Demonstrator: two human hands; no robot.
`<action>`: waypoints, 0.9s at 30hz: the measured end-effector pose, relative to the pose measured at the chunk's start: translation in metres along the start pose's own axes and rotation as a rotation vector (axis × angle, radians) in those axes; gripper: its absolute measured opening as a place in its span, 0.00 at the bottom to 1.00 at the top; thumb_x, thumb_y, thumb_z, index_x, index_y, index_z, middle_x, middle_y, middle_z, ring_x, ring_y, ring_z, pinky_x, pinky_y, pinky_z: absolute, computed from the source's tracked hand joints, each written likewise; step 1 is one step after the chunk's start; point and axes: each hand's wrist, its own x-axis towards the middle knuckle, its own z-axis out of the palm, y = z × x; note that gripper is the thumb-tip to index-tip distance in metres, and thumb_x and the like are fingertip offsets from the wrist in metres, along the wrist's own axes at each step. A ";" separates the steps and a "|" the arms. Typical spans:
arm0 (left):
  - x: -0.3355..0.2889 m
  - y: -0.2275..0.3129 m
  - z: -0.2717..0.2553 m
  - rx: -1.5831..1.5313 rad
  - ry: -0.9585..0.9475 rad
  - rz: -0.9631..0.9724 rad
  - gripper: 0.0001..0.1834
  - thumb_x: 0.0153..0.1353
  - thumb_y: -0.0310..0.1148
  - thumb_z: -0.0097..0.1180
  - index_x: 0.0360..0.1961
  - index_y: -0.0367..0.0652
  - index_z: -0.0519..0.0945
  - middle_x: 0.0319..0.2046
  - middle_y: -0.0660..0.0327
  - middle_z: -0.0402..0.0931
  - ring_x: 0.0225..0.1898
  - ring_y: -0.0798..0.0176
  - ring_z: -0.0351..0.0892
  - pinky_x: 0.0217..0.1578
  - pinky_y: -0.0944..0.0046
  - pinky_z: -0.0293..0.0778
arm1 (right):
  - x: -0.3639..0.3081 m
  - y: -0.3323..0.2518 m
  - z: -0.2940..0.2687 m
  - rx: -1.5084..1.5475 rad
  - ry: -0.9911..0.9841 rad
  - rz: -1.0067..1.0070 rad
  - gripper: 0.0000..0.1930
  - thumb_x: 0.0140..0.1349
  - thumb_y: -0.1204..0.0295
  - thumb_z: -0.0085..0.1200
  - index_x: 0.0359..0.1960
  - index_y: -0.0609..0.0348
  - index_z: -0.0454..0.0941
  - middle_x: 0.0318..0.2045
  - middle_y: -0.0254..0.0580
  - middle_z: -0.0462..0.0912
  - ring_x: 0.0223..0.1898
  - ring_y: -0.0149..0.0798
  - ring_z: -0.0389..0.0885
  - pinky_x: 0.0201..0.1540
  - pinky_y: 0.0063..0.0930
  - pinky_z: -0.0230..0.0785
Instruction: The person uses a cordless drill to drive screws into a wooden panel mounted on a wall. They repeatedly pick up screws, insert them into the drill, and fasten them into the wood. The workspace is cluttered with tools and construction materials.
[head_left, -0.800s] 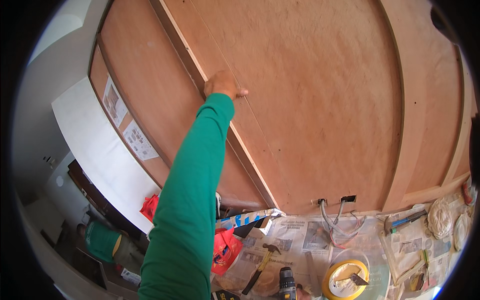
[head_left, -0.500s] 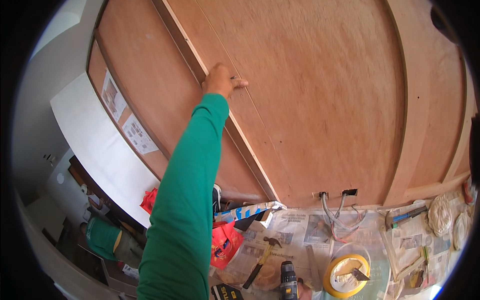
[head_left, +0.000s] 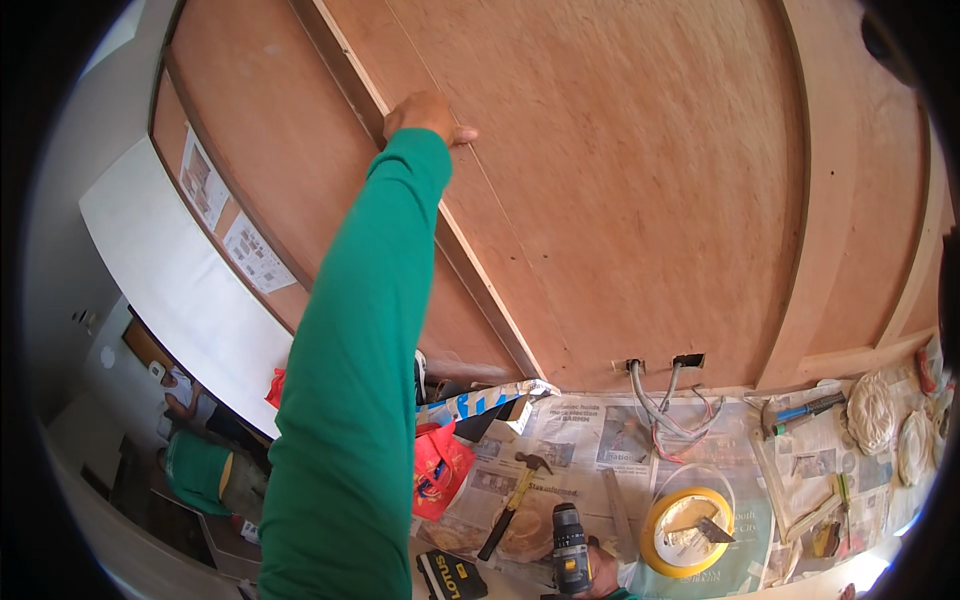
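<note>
My left arm in a green sleeve reaches up to a plywood panel (head_left: 600, 200). My left hand (head_left: 424, 116) is closed over the edge of a long wooden strip (head_left: 490, 300) that runs slantwise down the panel, with its thumb laid on the plywood face. Its other fingers are mostly hidden behind the strip. Low in the view, my right hand (head_left: 604, 574) is wrapped round a black and yellow cordless drill (head_left: 570, 548), chuck pointing up toward the panel. Only part of that hand shows.
On newspaper (head_left: 580, 440) lie a claw hammer (head_left: 515, 505), a yellow tub with a scraper (head_left: 688, 532), a red bag (head_left: 440, 470), and a blue-handled hammer (head_left: 800, 412). Cables (head_left: 655, 410) stick out of a wall cutout. Another person in green (head_left: 200, 470) is at far left.
The view has shifted, so the panel and tools sit slightly higher and further left. My left hand stays at the strip. More of the drill and my right hand shows now.
</note>
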 end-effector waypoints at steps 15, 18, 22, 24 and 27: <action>-0.008 -0.039 0.028 -0.343 0.244 0.288 0.34 0.43 0.41 0.79 0.43 0.30 0.73 0.41 0.41 0.79 0.45 0.47 0.82 0.45 0.55 0.77 | -0.003 0.021 0.005 -0.071 0.019 -0.087 0.36 0.45 0.51 0.65 0.55 0.54 0.72 0.38 0.46 0.83 0.37 0.51 0.83 0.43 0.44 0.75; -0.010 -0.039 0.034 -0.378 0.297 0.269 0.33 0.42 0.40 0.79 0.40 0.31 0.72 0.38 0.43 0.80 0.41 0.48 0.82 0.43 0.55 0.77 | -0.006 0.028 0.005 -0.063 -0.035 -0.060 0.37 0.45 0.50 0.66 0.56 0.55 0.72 0.38 0.46 0.83 0.37 0.52 0.83 0.44 0.44 0.75; -0.016 -0.040 0.026 -0.351 0.339 0.249 0.30 0.42 0.35 0.78 0.42 0.30 0.75 0.42 0.44 0.80 0.42 0.49 0.83 0.45 0.55 0.78 | -0.001 0.000 -0.004 -0.059 -0.147 0.134 0.30 0.51 0.54 0.65 0.54 0.52 0.73 0.42 0.42 0.84 0.38 0.48 0.85 0.42 0.43 0.77; -0.011 -0.043 0.036 -0.442 0.325 0.322 0.29 0.42 0.35 0.78 0.42 0.30 0.77 0.42 0.45 0.81 0.43 0.50 0.83 0.45 0.56 0.78 | 0.014 -0.013 -0.017 -0.059 -0.151 0.026 0.21 0.51 0.58 0.65 0.46 0.49 0.77 0.35 0.37 0.85 0.32 0.46 0.85 0.36 0.44 0.79; -0.001 -0.061 0.039 -0.393 0.388 0.427 0.24 0.46 0.37 0.75 0.42 0.38 0.82 0.44 0.54 0.84 0.45 0.53 0.83 0.47 0.54 0.78 | -0.003 0.011 -0.001 0.212 -0.171 0.106 0.21 0.48 0.59 0.68 0.40 0.53 0.78 0.27 0.36 0.83 0.27 0.43 0.84 0.31 0.42 0.78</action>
